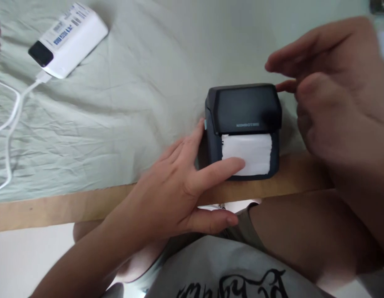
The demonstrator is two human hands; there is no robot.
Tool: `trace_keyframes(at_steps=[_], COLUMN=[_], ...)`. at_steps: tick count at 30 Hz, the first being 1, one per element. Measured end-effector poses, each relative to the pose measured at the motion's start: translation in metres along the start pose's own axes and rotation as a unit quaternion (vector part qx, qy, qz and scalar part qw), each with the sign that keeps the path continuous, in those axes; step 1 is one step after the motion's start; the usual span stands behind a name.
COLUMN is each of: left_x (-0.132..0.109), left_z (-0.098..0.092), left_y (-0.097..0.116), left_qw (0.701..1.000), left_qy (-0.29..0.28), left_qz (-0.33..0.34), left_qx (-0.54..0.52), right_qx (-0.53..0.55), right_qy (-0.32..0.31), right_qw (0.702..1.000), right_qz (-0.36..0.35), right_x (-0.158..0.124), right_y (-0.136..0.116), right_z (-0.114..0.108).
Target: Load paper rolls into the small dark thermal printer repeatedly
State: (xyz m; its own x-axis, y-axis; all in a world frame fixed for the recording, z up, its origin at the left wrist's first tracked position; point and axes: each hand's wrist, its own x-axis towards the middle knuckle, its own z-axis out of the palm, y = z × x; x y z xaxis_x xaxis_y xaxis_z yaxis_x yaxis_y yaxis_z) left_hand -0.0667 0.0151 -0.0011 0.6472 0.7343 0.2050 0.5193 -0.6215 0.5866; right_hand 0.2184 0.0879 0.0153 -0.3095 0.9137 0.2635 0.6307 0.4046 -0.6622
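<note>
A small black label printer [246,109] sits at the front edge of the table, with a strip of white paper [257,145] showing below its dark lid. My left hand [176,182] lies spread against it. Its index finger rests on the paper, the thumb sticks out over the table edge, and the other fingers reach along the printer's left side. Slightly smeared by motion, my right hand [337,91] hovers at the printer's right. Its fingers are loosely bent and apart, one fingertip close to the back right corner; whether it touches cannot be made out.
A white power bank [77,41] with a printed label lies at the upper left, a white cable [21,99] plugged into it. Wrinkled pale green cloth [154,62] covers the table behind a bare wooden edge [70,205]. A dark object [380,6] is cut off at the top right.
</note>
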Motion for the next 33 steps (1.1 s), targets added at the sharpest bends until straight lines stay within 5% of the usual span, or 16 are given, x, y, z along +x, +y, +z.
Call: trace_keyframes(at_steps=[6,15,21,26,33], left_x=[-0.003,0.001,0.002,0.006,0.015], left_z=[0.002,-0.006,0.003,0.0,-0.004], left_y=[-0.002,-0.007,-0.006,-0.001,-0.005], left_qw=[0.999,0.996,0.996,0.993,0.992], left_qy=[0.039,0.023,0.046,0.02,0.008], left_qz=[0.007,-0.054,-0.037,-0.111,-0.119], left_qx=[-0.035,-0.063,-0.06,0.026,0.048], right_qx=[0.062,0.073,0.042,-0.044,-0.063], right_qy=[-0.084,-0.178,-0.147,-0.085,-0.197], right_qw=[0.995,0.979,0.987,0.995,0.978], right_qz=[0.006,0.072,0.055,0.016,-0.023], right_x=[0.002,0.018,0.016,-0.001,-0.004], right_y=[0.001,0.001,0.008,0.013,0.025], right_z=[0.001,-0.017,-0.01,-0.019,-0.018])
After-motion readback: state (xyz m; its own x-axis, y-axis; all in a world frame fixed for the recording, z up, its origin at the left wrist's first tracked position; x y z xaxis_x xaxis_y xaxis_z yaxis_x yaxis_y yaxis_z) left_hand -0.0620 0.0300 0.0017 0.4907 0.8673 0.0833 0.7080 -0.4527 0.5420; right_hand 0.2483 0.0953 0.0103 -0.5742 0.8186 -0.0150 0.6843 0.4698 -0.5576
